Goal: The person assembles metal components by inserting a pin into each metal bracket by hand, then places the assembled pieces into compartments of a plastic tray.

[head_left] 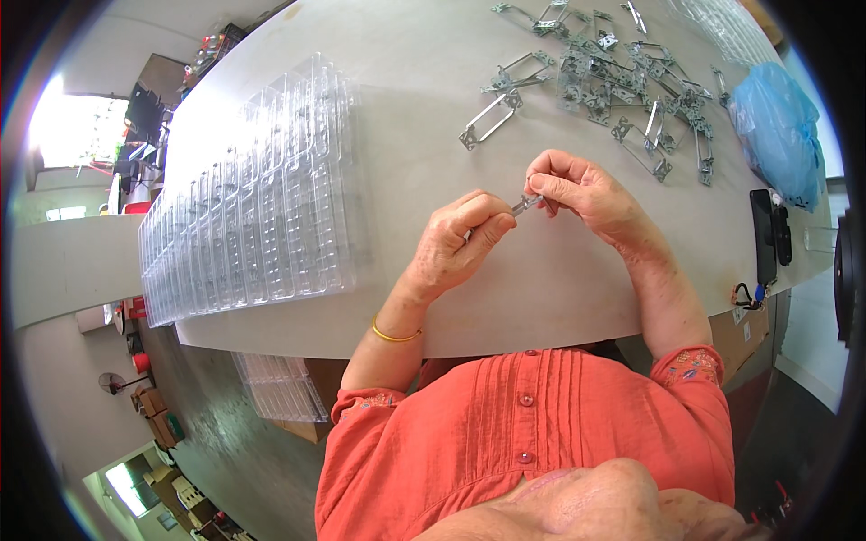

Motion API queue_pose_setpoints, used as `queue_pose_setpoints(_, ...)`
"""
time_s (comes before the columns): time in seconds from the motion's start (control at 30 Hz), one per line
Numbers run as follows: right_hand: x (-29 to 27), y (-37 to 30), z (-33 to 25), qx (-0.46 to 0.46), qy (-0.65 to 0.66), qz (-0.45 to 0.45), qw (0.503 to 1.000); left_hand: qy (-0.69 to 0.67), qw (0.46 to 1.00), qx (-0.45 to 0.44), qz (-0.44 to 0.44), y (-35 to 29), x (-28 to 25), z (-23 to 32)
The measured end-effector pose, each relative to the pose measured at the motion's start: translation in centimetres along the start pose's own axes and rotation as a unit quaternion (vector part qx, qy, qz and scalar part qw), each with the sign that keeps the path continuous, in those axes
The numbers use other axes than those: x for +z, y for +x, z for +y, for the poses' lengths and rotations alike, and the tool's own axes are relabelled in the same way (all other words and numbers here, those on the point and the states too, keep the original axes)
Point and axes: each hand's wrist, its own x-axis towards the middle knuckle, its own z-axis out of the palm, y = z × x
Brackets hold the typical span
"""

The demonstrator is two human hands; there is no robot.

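Above the white table, left hand and right hand pinch opposite ends of a small metal bracket, its long axis spanning between them.

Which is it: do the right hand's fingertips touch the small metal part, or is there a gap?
Touching. In the head view the right hand pinches one end of the small metal part between its fingertips; the left hand grips the other end.

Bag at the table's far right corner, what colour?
Translucent blue plastic bag, beside the metal brackets; head view shows it best.
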Motion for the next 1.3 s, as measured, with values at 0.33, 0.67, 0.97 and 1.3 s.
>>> queue_pose_setpoints(0.33, -0.3, 0.1, 0.1, -0.021, -0.015, 0.049, 0.998, -0.06, 0.991, -0.044, -0.114, -0.1, -0.5, 0.5)
queue_pose_setpoints(0.67, 0.7, -1.1, -1.8, -0.002, -0.045, 0.05, 0.998, -0.219, 0.957, -0.177, 0.067, 0.0, -0.4, 0.4)
queue_pose_setpoints(0.97, 1.6, -0.6, -0.3, -0.005, 0.014, 0.03, 0.999, -0.17, 0.967, -0.161, 0.095, 0.1, 0.0, 0.3)
queue_pose_setpoints(1.3, 1.8, -0.9, -0.5, -0.022, -0.076, 0.063, 0.995, -0.08, 0.986, -0.11, 0.1, -0.1, 0.5, -0.1)
